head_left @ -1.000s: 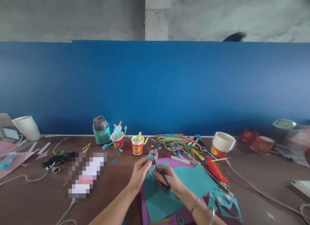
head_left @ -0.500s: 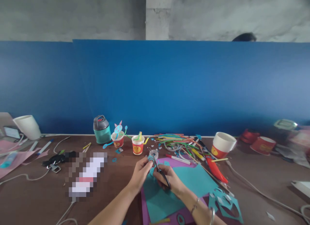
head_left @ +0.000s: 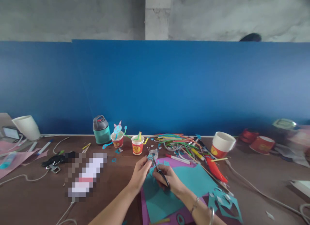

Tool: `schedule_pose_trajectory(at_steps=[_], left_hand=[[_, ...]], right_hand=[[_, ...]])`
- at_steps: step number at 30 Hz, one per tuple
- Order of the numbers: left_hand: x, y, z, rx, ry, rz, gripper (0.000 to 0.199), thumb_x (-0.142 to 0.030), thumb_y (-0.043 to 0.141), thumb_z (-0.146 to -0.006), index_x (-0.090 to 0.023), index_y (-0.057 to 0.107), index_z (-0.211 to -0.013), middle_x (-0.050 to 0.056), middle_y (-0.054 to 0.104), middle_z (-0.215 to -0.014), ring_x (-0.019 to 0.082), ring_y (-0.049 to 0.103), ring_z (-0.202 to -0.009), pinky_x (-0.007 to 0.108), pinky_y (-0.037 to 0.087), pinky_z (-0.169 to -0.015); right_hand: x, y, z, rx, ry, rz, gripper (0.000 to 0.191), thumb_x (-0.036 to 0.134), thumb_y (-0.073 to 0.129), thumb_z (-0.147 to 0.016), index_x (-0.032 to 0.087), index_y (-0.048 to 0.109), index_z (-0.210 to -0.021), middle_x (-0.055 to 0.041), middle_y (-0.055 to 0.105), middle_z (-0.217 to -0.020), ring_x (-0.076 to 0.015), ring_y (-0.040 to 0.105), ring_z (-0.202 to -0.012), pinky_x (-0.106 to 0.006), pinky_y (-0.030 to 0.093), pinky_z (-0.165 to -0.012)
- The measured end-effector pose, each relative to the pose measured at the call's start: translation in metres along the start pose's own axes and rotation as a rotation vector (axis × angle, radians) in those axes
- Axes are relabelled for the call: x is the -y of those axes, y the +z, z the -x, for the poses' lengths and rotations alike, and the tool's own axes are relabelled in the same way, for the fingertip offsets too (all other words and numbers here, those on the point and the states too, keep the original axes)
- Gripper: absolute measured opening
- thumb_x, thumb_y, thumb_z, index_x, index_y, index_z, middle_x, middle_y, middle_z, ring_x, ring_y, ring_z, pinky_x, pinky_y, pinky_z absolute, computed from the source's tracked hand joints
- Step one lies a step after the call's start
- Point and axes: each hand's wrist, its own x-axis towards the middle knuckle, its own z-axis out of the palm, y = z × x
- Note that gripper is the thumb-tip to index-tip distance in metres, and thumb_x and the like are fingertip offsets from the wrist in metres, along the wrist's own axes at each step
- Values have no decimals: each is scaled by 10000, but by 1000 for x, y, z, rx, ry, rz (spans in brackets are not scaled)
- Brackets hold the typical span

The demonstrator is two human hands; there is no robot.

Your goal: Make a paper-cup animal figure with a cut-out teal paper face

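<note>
My left hand [head_left: 140,173] pinches a small piece of blue paper [head_left: 150,156] between thumb and fingers. In my right hand [head_left: 169,178] is a pair of scissors with black handles [head_left: 164,178]; the blades point up and away, right beside the small paper. Below both hands lies a teal sheet [head_left: 167,202] on top of a purple sheet [head_left: 144,215]. A teal sheet with holes cut in it [head_left: 232,209] rests to the right of my right wrist. Just beyond the blades is a roll of clear tape [head_left: 154,153].
Two small paper cups, one with a paper cat figure [head_left: 118,129] and one with straws [head_left: 138,146], stand near the blue partition [head_left: 155,89]. Colourful strips [head_left: 171,139], a red marker [head_left: 178,159] and a larger cup [head_left: 221,144] lie rightward. A teal jar [head_left: 101,133] stands left.
The scissor blades stand slightly wider apart than before. Both hands keep almost the same place. Beyond the partition, the dark top of a head has shifted right.
</note>
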Motion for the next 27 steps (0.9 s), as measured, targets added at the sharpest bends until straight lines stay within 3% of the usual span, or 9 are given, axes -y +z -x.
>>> schedule_pose_trajectory(at_steps=[4,16,27], left_hand=[[2,-2,-1,31,7,-19,334,-444,616,-736,-169,480,-604,-77,329,-518,58,239,-444,201,178,-430],[2,-1,0,-17,10,-24,344,-434,620,-738,-178,450,-583,-89,303,-488,60,225,-436,205,177,-438],[4,-2,-3,-10,17,-12,352,-433,635,-730,-186,428,-587,-100,274,-484,55,223,-423,196,178,-423]], right_hand=[[-6,-2,-2,14,22,-7,369,491,703,-672,163,539,-711,55,521,-425,-66,406,-347,-170,301,-348],[5,1,2,-10,-7,4,368,471,711,-661,161,515,-632,85,418,-374,-37,314,-323,-172,216,-339],[-4,-1,-1,-3,3,19,355,476,691,-678,163,524,-681,67,483,-406,-53,368,-336,-168,274,-343]])
